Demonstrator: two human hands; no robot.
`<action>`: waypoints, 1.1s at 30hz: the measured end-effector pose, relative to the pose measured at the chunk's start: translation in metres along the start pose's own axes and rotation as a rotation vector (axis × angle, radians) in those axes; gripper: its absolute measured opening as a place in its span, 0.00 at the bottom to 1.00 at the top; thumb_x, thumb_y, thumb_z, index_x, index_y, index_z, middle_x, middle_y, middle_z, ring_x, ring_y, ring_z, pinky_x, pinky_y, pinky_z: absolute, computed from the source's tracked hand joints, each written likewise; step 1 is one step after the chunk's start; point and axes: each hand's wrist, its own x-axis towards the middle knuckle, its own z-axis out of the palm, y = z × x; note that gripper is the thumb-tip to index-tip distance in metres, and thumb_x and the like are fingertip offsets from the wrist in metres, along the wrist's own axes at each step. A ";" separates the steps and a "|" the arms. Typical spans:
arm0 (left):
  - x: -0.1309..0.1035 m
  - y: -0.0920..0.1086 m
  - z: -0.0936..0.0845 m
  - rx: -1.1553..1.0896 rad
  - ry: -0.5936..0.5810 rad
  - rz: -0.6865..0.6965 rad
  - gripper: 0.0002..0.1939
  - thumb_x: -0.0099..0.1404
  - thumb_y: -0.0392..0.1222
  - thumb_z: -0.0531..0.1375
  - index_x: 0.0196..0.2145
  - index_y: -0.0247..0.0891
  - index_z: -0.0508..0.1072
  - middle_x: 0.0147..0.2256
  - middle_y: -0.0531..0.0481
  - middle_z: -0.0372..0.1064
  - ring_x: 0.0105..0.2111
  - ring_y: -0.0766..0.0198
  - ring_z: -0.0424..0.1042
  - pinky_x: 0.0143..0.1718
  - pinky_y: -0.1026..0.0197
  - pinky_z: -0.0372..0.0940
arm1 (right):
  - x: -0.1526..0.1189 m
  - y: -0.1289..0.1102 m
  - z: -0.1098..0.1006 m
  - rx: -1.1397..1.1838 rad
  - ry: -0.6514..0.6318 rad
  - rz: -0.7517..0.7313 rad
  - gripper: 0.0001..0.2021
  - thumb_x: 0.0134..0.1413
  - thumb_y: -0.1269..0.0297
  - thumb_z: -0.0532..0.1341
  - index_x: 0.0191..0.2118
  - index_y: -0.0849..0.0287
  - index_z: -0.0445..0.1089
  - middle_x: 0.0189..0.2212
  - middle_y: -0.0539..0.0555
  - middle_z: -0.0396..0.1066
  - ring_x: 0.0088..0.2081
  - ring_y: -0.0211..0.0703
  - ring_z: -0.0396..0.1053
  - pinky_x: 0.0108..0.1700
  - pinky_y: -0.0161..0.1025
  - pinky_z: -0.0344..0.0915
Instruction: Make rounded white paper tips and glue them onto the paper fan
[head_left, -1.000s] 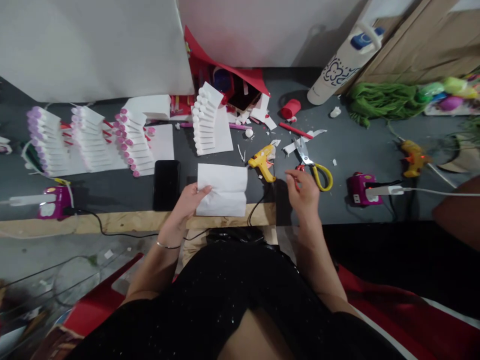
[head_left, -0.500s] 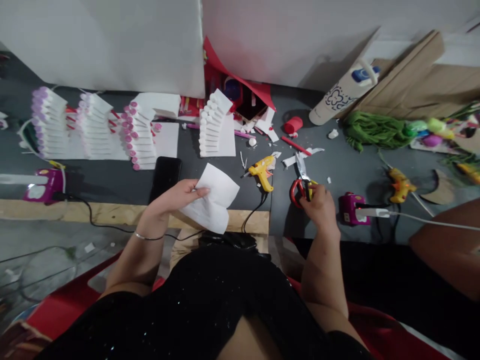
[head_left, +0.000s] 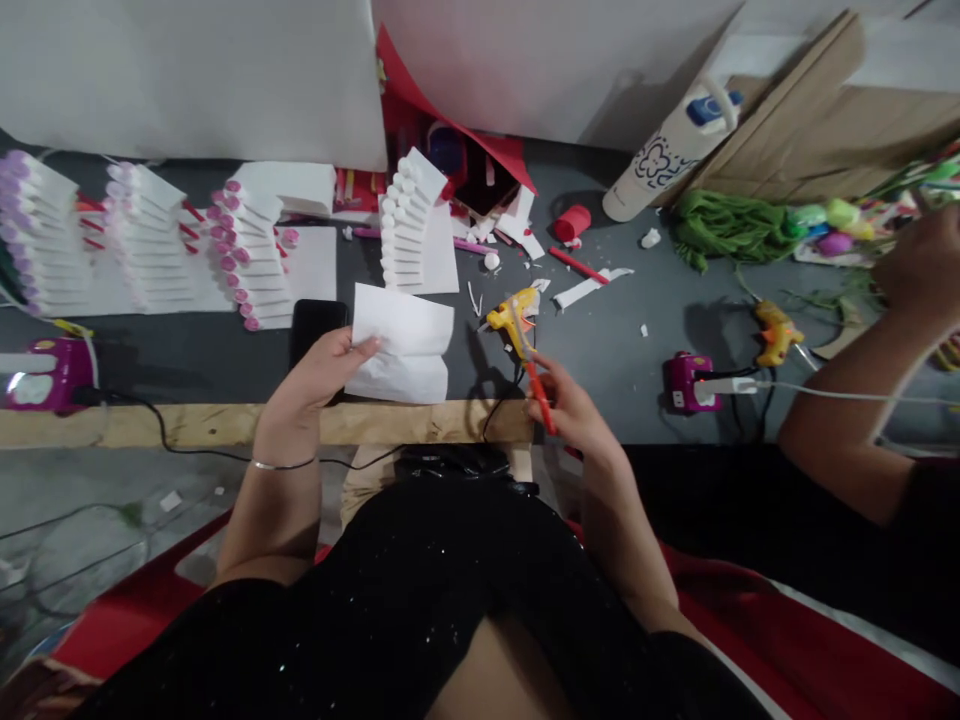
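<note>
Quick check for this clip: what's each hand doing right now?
Left hand: closed on the white paper.
Right hand: closed on the scissors.

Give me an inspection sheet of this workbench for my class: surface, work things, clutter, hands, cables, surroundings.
Surface: dark grey table; wooden strip along part of the near edge.
Work things: white paper, creased; scissors, blades blurred, seen over a yellow glue gun.
Clutter: paper scraps, red roll, phone partly behind the left hand.
Hands: left hand holds the paper; right hand holds the scissors.
Cables: black cable dips past the near edge; white cable leads right from a purple socket block.
Surroundings: another person's arm at right.
Spills: nothing seen.
</note>
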 end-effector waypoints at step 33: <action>0.096 -0.011 0.023 -0.298 -0.484 -0.037 0.27 0.58 0.52 0.74 0.50 0.33 0.81 0.39 0.42 0.83 0.45 0.50 0.83 0.48 0.51 0.79 | -0.058 -0.036 -0.046 0.037 -0.349 0.132 0.38 0.53 0.26 0.63 0.57 0.52 0.66 0.41 0.53 0.67 0.40 0.44 0.64 0.43 0.41 0.64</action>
